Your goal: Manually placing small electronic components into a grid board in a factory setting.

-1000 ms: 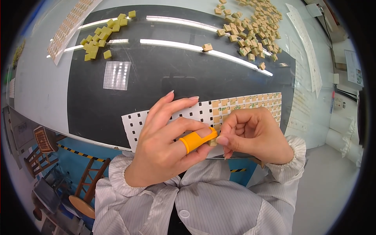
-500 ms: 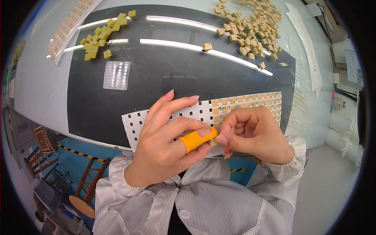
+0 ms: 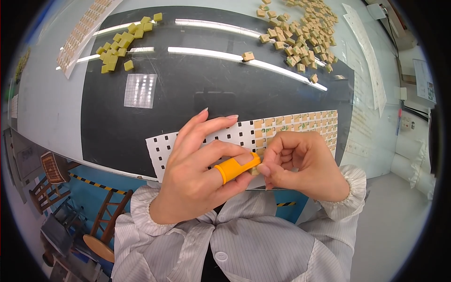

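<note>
My left hand (image 3: 197,171) wears an orange finger sleeve (image 3: 231,169) on one finger. Its finger and thumb are closed on a small tan block (image 3: 254,171), mostly hidden by the fingertips. My right hand (image 3: 305,165) meets it there, thumb and forefinger pinched at the block's right side; whatever they grip is too small to make out. Beneath both hands lies a white sheet (image 3: 230,135) with rows of square black holes on its left part. Tan square pieces (image 3: 300,120) fill the rows on its right part.
A big heap of tan blocks (image 3: 307,35) lies at the far right, with one block (image 3: 248,56) apart from it. Yellow-green blocks (image 3: 123,42) are clustered at the far left, near a clear gridded square (image 3: 140,90). A dark mat (image 3: 197,84) covers the table.
My right hand has shifted slightly down and left, its thumb still at the block. The left hand and the sheet have stayed in place.
</note>
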The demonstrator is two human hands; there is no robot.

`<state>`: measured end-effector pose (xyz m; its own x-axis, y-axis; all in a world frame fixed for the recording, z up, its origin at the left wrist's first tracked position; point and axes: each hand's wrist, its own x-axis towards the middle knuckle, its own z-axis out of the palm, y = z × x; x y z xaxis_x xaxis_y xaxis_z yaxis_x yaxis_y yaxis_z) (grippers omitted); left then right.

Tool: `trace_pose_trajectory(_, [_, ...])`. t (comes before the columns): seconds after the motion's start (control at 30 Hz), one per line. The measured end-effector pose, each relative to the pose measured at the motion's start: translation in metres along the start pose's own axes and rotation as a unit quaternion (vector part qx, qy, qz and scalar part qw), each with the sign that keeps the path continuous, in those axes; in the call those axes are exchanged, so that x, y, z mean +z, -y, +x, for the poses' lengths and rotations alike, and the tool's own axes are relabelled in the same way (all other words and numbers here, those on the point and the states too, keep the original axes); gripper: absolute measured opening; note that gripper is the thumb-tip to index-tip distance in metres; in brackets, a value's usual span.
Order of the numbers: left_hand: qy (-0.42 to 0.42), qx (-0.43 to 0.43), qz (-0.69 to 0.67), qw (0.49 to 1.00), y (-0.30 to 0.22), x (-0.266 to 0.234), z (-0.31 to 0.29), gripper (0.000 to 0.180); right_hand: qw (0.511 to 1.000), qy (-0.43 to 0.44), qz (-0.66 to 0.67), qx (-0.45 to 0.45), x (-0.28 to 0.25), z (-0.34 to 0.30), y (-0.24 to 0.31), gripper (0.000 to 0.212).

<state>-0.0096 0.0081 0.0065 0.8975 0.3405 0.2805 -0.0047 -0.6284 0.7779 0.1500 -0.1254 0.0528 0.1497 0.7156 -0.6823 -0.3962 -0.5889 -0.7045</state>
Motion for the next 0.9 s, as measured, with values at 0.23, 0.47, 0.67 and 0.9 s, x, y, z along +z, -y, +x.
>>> trace_pose_trajectory(0.23, [-0.001, 0.000, -0.003, 1.000, 0.000, 0.001, 0.000, 0.024, 0.999, 0.025, -0.047, 0.000, 0.001, 0.000, 0.002, 0.015])
trace_pose_trajectory(0.47, [-0.006, 0.000, 0.003, 1.000, -0.001, 0.001, -0.001, 0.024, 0.998, 0.041, -0.056, -0.010, 0.003, 0.000, -0.002, 0.014])
trace_pose_trajectory(0.67, [0.003, 0.015, 0.002, 1.000, 0.001, 0.000, -0.001, 0.023, 0.994, 0.023, -0.088, -0.065, 0.006, -0.004, -0.008, 0.015])
trace_pose_trajectory(0.9, [-0.001, 0.017, 0.004, 1.000, 0.000, 0.000, -0.001, 0.022, 0.990, 0.012, -0.111, -0.082, 0.010, -0.006, -0.013, 0.013])
